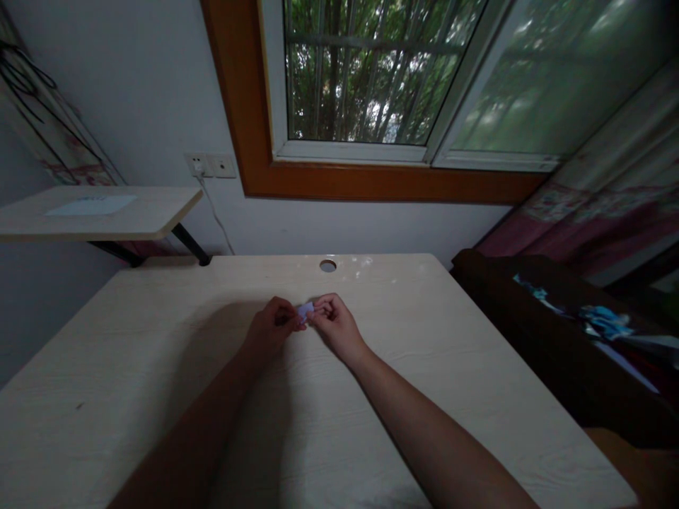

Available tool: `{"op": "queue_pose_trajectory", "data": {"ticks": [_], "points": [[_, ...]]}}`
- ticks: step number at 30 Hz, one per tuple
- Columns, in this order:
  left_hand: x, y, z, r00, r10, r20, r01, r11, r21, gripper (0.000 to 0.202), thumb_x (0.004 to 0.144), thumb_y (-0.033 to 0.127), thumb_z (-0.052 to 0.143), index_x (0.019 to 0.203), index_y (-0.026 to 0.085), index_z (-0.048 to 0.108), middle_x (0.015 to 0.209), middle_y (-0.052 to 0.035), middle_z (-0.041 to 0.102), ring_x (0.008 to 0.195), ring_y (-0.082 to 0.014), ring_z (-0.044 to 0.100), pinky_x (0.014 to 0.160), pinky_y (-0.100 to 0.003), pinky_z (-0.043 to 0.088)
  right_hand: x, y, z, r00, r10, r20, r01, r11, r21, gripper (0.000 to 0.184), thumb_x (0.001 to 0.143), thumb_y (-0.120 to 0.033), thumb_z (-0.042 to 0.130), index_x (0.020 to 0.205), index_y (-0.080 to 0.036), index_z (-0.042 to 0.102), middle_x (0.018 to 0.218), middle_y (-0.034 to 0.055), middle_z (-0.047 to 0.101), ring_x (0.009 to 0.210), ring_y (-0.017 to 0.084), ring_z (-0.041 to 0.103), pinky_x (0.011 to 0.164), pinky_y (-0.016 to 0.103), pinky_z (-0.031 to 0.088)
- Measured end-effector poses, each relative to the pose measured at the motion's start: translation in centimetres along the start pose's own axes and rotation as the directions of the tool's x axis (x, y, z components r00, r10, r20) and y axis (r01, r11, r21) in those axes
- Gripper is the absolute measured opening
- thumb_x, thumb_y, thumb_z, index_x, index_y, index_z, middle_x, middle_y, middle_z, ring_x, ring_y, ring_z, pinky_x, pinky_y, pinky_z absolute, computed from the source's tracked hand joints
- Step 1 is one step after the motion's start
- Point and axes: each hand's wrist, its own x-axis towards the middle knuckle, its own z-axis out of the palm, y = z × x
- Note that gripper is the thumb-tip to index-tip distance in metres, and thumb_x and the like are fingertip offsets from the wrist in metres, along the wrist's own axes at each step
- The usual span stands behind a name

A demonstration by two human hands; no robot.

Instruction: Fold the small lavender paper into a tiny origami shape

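Both our bare left hand [269, 325] and our bare right hand [340, 326] pinch one small, flat, pale lilac piece [305, 311] between thumb and fingers, each at its own side. We have it over the pale wood-grain tabletop [450, 367], near the round hole [327, 266] at the far edge; we cannot tell whether it touches the surface. Beyond, we face a white-framed sliding window [355, 150]. To our left, a pale raised shelf [159, 220] bears a white sheet [90, 206].
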Motion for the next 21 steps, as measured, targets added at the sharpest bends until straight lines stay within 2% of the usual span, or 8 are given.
{"op": "queue_pose_trajectory", "data": {"ticks": [8, 14, 21], "points": [[-0.02, -0.3, 0.0, 1.0, 0.017, 0.021, -0.016, 0.999, -0.036, 0.031, 0.077, 0.036, 0.072, 0.09, 0.019, 0.05, 0.075, -0.0005, 0.07, 0.072, -0.0189, 0.073, 0.073, -0.034, 0.06, -0.1, -0.49, 0.2, 1.0, 0.0, 0.009, 0.0, 1.0, 0.006, 0.025, 0.075, -0.028, 0.076, 0.088, -0.022, 0.055, 0.072, -0.0042, 0.059, 0.065, 0.012, 0.055, 0.063, 0.025, 0.042], [-0.02, 0.04, -0.09, 0.998, 0.056, 0.01, -0.057, 0.99, 0.129, 0.034, 0.072, 0.035, 0.076, 0.092, 0.019, 0.054, 0.077, -0.0006, 0.069, 0.07, -0.0168, 0.07, 0.068, -0.03, 0.057, -0.24, -0.4, 0.09, 1.0, 0.0, 0.02, 0.001, 0.997, -0.074, 0.024, 0.077, -0.03, 0.073, 0.09, -0.022, 0.055, 0.074, -0.0029, 0.059, 0.067, 0.013, 0.056, 0.064, 0.026, 0.044], [0.29, -0.25, -0.14, 0.998, 0.054, -0.032, -0.05, 0.99, 0.134, 0.036, 0.072, 0.036, 0.076, 0.094, 0.019, 0.053, 0.073, 0.0003, 0.068, 0.068, -0.0169, 0.07, 0.067, -0.029, 0.055, -0.35, -0.55, 0.23, 1.0, -0.018, 0.022, 0.02, 0.998, -0.064, 0.017, 0.08, -0.026, 0.066, 0.093, -0.022, 0.056, 0.076, -0.0021, 0.061, 0.068, 0.013, 0.058, 0.063, 0.025, 0.044]]}}
